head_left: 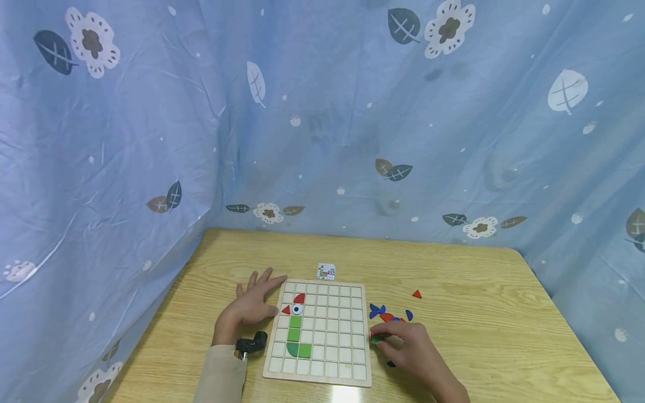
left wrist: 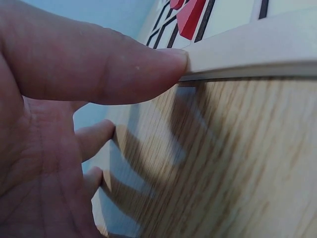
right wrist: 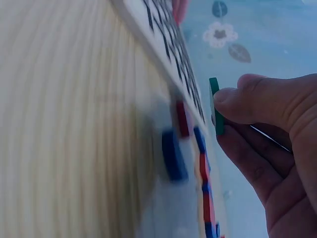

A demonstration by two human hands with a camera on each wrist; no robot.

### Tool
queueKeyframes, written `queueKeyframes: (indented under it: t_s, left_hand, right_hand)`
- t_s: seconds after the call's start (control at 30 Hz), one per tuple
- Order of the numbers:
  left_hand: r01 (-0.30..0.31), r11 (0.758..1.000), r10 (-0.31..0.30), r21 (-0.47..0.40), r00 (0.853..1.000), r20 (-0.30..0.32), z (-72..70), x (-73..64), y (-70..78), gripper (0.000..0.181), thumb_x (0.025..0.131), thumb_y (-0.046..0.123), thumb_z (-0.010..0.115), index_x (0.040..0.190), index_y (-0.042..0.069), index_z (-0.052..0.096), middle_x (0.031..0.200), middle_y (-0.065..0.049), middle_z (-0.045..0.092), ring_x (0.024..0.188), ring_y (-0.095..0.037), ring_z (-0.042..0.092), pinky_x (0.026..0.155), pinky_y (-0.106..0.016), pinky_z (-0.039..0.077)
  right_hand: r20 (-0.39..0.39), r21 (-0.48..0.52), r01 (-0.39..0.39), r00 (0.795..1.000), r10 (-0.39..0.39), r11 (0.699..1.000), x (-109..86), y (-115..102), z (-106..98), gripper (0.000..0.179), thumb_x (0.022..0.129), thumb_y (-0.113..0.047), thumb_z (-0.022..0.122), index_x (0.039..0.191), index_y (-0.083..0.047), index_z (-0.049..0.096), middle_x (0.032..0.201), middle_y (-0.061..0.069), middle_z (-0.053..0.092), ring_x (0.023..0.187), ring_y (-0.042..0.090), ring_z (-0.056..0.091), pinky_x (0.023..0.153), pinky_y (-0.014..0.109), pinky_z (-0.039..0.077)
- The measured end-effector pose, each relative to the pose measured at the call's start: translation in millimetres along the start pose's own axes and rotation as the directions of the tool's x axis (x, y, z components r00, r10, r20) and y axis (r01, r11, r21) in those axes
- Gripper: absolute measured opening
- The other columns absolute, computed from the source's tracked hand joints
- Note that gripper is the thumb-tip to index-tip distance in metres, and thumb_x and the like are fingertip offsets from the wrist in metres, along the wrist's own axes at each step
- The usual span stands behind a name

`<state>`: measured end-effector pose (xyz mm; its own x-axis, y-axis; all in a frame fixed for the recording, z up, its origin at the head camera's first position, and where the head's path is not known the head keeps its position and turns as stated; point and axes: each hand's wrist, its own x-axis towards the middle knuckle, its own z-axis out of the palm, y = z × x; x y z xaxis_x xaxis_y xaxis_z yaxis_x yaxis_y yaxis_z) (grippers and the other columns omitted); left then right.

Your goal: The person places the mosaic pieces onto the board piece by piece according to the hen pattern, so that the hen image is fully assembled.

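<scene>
A wooden grid board [head_left: 330, 324] lies on the table in the head view. My left hand [head_left: 249, 307] is at its left edge with fingers spread; in the left wrist view the thumb [left wrist: 138, 69] touches the rim. My right hand [head_left: 409, 347] is by the board's right edge. It pinches a thin green piece [right wrist: 218, 111] between thumb and fingers. On the board sit a red quarter-round [head_left: 299, 299], a red triangle [head_left: 286, 309], an eye tile [head_left: 297, 309], several light green squares [head_left: 294, 334] and a darker green rounded piece [head_left: 292, 348].
Blue and red loose pieces [head_left: 387, 317] lie right of the board, partly hidden by the right hand. A red triangle [head_left: 417, 294] lies farther off. A small pattern card [head_left: 326, 271] is behind the board. Blue patterned cloth [head_left: 332, 140] hangs around the table.
</scene>
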<state>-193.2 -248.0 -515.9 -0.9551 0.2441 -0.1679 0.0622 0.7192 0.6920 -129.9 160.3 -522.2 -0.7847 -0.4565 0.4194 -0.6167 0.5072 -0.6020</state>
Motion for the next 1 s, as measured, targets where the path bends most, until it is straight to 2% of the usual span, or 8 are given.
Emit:
queueKeyframes:
  t_s: [0.27, 0.4, 0.57, 0.8, 1.0]
  left_hand:
    - [0.014, 1.000, -0.014, -0.020, 1.000, -0.004, 0.5, -0.8, 1.2, 0.084, 0.088, 0.002, 0.074, 0.167, 0.019, 0.049, 0.183, -0.023, 0.013, 0.167, -0.055, -0.011, 0.122, -0.084, -0.017]
    - [0.011, 1.000, -0.011, -0.004, 1.000, -0.003, 0.2, -0.9, 1.0, 0.084, 0.089, 0.003, 0.075, 0.167, 0.019, 0.049, 0.183, -0.023, 0.013, 0.167, -0.055, -0.010, 0.122, -0.085, -0.016]
    - [0.004, 1.000, -0.004, 0.018, 1.000, -0.007, -0.5, -1.0, 2.0, 0.084, 0.088, 0.004, 0.076, 0.166, 0.019, 0.050, 0.182, -0.024, 0.015, 0.167, -0.057, -0.009, 0.121, -0.086, -0.013]
    - [0.009, 1.000, -0.009, 0.015, 1.000, -0.013, 0.0, -1.0, 3.6, 0.083, 0.087, 0.003, 0.076, 0.165, 0.018, 0.050, 0.182, -0.025, 0.016, 0.167, -0.057, -0.008, 0.122, -0.086, -0.013]
    - [0.007, 1.000, -0.007, 0.028, 1.000, -0.014, 0.0, -0.8, 3.1, 0.082, 0.089, 0.004, 0.076, 0.166, 0.018, 0.050, 0.182, -0.025, 0.016, 0.167, -0.057, -0.007, 0.121, -0.087, -0.012]
  right_hand:
    - [0.082, 0.084, -0.015, 0.997, 0.008, 0.996, 17.0, -18, 23, 0.026, 0.086, 0.005, 0.083, 0.107, -0.012, 0.086, 0.100, -0.004, 0.085, 0.087, 0.009, 0.073, 0.074, 0.026, 0.062]
    - [0.144, 0.131, -0.014, 0.990, -0.005, 0.991, 24.7, -26, 35, 0.024, 0.090, 0.002, 0.083, 0.109, -0.012, 0.086, 0.103, -0.003, 0.085, 0.091, 0.011, 0.078, 0.081, 0.026, 0.063]
    - [0.206, 0.173, -0.013, 0.978, -0.023, 0.985, 32.2, -37, 50, 0.025, 0.092, 0.002, 0.081, 0.112, -0.011, 0.085, 0.106, -0.001, 0.085, 0.097, 0.007, 0.079, 0.088, 0.028, 0.065]
    - [0.251, 0.149, -0.003, 0.967, -0.035, 0.989, 38.3, -46, 69, 0.023, 0.093, 0.000, 0.081, 0.112, -0.011, 0.086, 0.108, -0.004, 0.085, 0.098, 0.005, 0.076, 0.092, 0.025, 0.063]
    - [0.290, 0.118, -0.020, 0.957, -0.015, 0.993, 44.0, -54, 77, 0.021, 0.095, -0.003, 0.080, 0.113, -0.013, 0.086, 0.109, -0.007, 0.084, 0.098, 0.004, 0.074, 0.092, 0.023, 0.062]
